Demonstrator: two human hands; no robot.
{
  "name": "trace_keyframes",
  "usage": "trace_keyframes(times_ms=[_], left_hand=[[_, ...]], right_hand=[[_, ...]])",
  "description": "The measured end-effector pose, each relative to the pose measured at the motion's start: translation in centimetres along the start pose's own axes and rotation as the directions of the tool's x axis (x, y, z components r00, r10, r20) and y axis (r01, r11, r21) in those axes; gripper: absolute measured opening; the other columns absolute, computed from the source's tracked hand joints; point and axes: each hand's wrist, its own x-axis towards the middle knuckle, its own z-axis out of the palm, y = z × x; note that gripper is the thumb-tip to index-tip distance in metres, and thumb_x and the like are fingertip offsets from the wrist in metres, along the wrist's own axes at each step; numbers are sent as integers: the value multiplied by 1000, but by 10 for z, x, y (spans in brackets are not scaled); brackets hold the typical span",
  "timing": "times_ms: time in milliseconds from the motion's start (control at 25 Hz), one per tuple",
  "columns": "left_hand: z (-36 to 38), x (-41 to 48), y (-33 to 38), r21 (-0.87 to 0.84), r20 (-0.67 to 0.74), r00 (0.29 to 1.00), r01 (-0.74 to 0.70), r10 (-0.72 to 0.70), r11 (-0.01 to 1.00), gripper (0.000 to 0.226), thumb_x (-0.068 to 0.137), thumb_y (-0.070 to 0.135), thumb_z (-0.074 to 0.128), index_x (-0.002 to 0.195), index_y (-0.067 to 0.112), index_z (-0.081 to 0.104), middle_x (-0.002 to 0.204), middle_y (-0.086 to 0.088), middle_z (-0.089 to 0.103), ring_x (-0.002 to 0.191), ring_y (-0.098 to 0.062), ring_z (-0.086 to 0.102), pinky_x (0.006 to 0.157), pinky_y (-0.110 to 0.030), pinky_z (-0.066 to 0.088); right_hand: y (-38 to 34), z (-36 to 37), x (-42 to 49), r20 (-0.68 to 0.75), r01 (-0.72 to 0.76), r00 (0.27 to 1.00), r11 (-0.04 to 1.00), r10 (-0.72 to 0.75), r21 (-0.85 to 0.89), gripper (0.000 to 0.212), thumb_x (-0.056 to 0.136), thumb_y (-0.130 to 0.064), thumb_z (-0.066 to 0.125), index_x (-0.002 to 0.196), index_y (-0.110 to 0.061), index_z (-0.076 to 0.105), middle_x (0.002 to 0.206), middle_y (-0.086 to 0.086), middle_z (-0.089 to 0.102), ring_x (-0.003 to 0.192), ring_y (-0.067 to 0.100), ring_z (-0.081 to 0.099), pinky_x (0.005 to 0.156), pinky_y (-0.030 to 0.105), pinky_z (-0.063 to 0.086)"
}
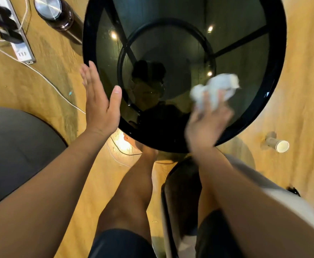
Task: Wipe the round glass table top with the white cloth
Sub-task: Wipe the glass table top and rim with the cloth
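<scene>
Right hand (206, 123) bunched around white cloth (215, 90), blurred, over near-right part of round glass desk top (171, 53). Left hand (99, 101) open flat, empty, at desk's left rim. Cloth looks soft, light, crumples easily; best held wadded under palm. Glass likely slick, fragile, so moderate pressure.

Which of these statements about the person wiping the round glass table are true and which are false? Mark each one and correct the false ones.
1. The right hand holds the white cloth. True.
2. The left hand grips the cloth too. False: it is open and empty, at the table's rim.
3. A paper cup stands upright on the glass. False: it lies on its side on the floor.
4. A power strip lies on the floor. True.
</scene>
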Motion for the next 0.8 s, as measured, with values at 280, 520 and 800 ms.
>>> trace_keyframes(times_ms=[280, 520, 800], left_hand=[[-2, 0, -3, 41, 30, 1000, -11, 10, 999, 72, 100, 40, 33, 155, 6, 0, 163, -21, -4, 151, -31, -7, 123, -43, 2], [4, -5, -1, -1, -2, 1000, -15, 15, 1000, 70, 100, 34, 36, 154, 4, 3, 163, -23, -4, 151, -34, -8, 121, -37, 0], [7, -8, 5, 17, -6, 1000, 6, -6, 1000, 70, 100, 33, 36, 154, 2, 4, 162, -25, -3, 150, -38, -9, 122, -47, 0]], right_hand=[[-19, -11, -60, 350, 602, 687, 769, -637, 215, 38, 81, -16, 73, 119, -20, 69, 137, 13, 56, 106, 37, 52, 78, 46, 45], [140, -68, 82, 114, 45, 993, 997, -38, -62, 44, 91, -19, 51, 134, -20, 58, 146, 18, 45, 129, 40, 45, 104, 52, 40], [-47, -27, -124, 288, 105, 948, 987, -136, 120, 40, 76, -8, 78, 113, -16, 67, 121, 20, 60, 97, 38, 59, 77, 41, 55]])
